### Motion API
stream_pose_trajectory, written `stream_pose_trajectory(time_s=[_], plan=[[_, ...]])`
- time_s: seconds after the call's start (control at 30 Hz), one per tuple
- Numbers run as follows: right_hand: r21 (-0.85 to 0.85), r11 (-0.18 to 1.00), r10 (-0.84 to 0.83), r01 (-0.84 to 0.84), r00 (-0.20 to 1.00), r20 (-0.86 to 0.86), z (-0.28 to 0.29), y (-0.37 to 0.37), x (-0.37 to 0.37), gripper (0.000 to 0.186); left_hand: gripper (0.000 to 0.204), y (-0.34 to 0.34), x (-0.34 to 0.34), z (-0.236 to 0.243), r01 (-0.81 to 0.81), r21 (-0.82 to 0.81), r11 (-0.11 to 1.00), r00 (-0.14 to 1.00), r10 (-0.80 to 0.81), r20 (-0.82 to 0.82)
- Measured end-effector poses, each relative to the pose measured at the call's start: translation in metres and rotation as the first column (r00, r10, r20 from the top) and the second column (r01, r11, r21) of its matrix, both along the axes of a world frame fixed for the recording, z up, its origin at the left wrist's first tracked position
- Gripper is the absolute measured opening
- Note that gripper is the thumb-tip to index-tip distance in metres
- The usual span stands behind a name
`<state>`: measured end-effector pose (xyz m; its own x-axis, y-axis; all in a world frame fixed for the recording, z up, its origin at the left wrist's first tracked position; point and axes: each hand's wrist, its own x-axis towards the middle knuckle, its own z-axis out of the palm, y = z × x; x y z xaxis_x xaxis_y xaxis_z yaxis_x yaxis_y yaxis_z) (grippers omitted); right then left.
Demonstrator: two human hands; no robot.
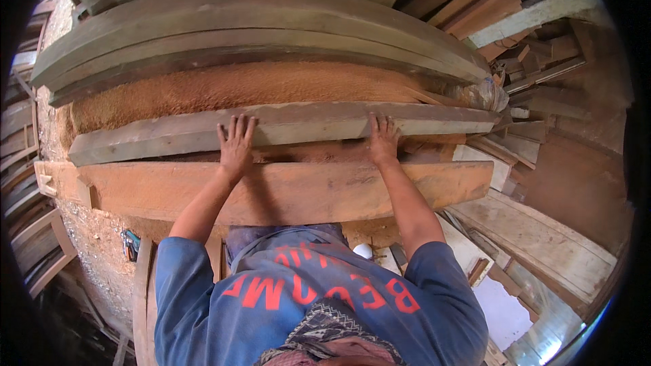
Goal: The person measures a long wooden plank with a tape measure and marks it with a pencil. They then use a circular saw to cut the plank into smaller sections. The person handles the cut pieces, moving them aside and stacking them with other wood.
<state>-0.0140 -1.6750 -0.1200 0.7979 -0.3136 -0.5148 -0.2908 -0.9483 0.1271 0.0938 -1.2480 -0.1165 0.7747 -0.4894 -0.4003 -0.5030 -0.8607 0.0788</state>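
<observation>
Blue short-sleeved shirt [312, 291], red lettering across chest; patterned dark cloth [325, 335] below; forearms bare.

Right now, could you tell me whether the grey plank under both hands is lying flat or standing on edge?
Lying flat. The grey plank shows its broad face upward, and the left hand and right hand rest palms-down on it, fingers spread.

- One view only: a wide fisheye camera worn on the person's head, so no second view shares the scene.
- It looks steeply down and forward; the person's blue shirt [319, 305] fills the lower centre of the frame.
- Both forearms enter from the lower edge and reach to mid-frame, where the left hand [235, 144] and right hand [384, 141] sit at close range.
- Straight planks [285, 190] bow toward the rim, strongest along the upper part.
- A dark circular border cuts off all four corners.
</observation>
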Motion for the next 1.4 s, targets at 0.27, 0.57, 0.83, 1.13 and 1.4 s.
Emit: stream_pose_trajectory(time_s=[0.27, 0.57, 0.83, 1.13, 1.4], plan=[[0.017, 0.974, 0.222, -0.227, 0.963, 0.155, -0.05, -0.046, 0.003, 0.072, 0.065, -0.004, 0.01, -0.029, 0.081, 0.03, 0.996, 0.987, -0.084, 0.14], [0.278, 0.921, 0.273, -0.274, 0.961, 0.042, -0.007, -0.069, 0.062, 0.073, 0.065, -0.023, 0.061, 0.006, 0.035, 0.012, 0.999, 0.993, -0.034, -0.114], [0.442, 0.851, 0.299, -0.283, 0.953, 0.034, 0.001, -0.085, 0.068, 0.089, 0.078, 0.001, 0.096, 0.078, 0.127, 0.063, 0.99, 0.962, -0.107, -0.251], [0.377, 0.87, 0.371, -0.318, 0.926, -0.076, 0.19, 0.03, 0.058, 0.08, 0.079, 0.086, 0.071, 0.183, 0.101, 0.068, 0.993, 0.974, -0.084, -0.21], [0.283, 0.884, 0.374, -0.372, 0.926, 0.049, 0.241, 0.153, 0.018, 0.076, 0.073, 0.216, 0.041, 0.21, 0.128, -0.003, 0.992, 0.985, -0.127, -0.118]])
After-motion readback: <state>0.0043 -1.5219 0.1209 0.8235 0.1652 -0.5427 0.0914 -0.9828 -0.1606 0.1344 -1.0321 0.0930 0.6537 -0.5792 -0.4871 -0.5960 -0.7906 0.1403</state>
